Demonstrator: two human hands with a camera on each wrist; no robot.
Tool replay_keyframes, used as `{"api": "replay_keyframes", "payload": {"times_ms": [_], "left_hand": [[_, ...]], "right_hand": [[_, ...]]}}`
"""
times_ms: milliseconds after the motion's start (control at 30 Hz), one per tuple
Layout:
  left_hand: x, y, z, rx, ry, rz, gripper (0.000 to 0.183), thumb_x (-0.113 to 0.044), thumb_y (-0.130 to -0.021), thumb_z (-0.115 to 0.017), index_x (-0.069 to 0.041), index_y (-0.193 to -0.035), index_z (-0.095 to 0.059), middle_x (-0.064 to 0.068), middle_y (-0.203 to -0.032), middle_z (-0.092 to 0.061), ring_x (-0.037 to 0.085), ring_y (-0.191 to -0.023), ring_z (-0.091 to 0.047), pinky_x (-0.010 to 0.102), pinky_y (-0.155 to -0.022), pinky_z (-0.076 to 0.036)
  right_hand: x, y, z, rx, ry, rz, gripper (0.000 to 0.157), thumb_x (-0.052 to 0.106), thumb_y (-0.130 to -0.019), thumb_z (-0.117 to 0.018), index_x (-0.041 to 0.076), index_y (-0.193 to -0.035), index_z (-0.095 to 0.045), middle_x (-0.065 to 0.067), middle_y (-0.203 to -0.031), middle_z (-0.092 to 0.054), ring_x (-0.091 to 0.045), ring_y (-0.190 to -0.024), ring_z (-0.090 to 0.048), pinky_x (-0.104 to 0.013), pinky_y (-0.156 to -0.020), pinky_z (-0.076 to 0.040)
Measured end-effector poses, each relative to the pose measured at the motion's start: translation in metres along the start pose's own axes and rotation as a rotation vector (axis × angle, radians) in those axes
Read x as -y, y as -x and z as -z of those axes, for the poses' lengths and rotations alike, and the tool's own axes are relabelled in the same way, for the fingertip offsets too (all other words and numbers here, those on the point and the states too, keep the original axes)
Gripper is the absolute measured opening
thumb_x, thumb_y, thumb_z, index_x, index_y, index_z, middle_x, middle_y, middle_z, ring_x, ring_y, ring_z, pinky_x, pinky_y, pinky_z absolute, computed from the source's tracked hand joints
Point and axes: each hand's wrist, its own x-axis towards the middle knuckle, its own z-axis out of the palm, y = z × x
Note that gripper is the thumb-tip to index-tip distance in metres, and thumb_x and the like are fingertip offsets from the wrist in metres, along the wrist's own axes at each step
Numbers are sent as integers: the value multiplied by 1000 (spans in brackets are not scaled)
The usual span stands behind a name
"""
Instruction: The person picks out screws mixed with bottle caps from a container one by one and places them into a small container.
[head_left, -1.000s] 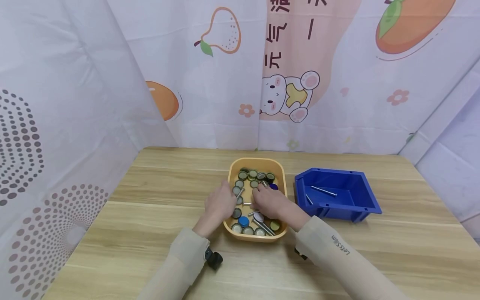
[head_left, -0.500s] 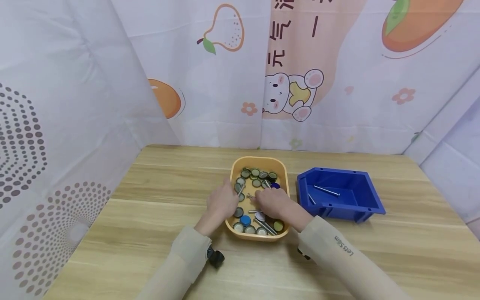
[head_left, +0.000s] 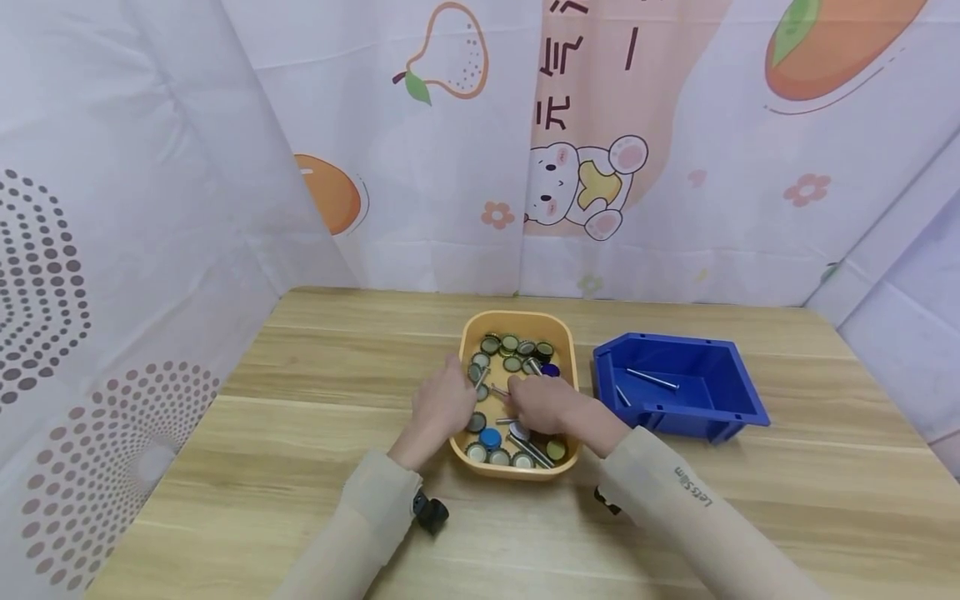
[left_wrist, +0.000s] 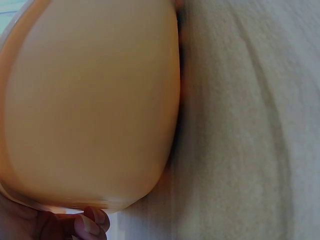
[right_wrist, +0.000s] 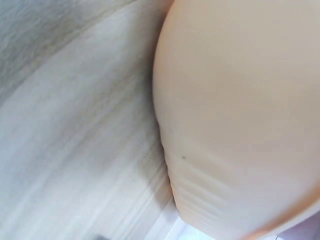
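Observation:
A yellow-orange plastic basin [head_left: 516,472] in the head view holds many bottle caps, among them a blue bottle cap [head_left: 491,438], and several metal screws. My left hand [head_left: 444,400] grips the basin's left rim; in the left wrist view its fingertips [left_wrist: 91,225] curl against the outer wall. Over the right side of the basin reaches my right hand [head_left: 551,403], fingers down among the contents. A thin screw [head_left: 499,390] sticks out from its fingertips, which are partly hidden. Only the basin's outer wall [right_wrist: 240,110] fills most of the right wrist view.
To the right stands a blue parts bin [head_left: 667,419] with a long screw [head_left: 651,379] and a shorter one inside. Both rest on a wooden table [head_left: 337,350]. A printed curtain [head_left: 420,200] hangs behind the table.
The thin screw at my right fingertips has shifted slightly farther back and tilted as that hand moved a little. My left hand keeps its grip on the rim. The head view has shifted slightly.

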Motion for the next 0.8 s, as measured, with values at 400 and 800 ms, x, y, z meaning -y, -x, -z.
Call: {"api": "replay_keyframes", "payload": {"times_ms": [400,800], "left_hand": [[-1,0,0,-12,-15,-10,24,-20,-96,-46,-5,-113,-52,8,-76,-56,23,-62,-53,34,-52,-39],[0,0,0,2,-9,0,23,-20,-95,-48,-5,-113,-51,6,-75,-56,21,-58,-53,33,-50,-39]], "right_hand": [[-9,10,16,-97,-149,63,16,21,-104,-47,10,-96,-56,-1,-72,-55,-14,-63,-53,-28,-56,-42],[-26,24,34,-181,-305,129,24,21,-105,-46,4,-112,-61,-8,-87,-65,-10,-65,-52,-27,-63,-45]]}}
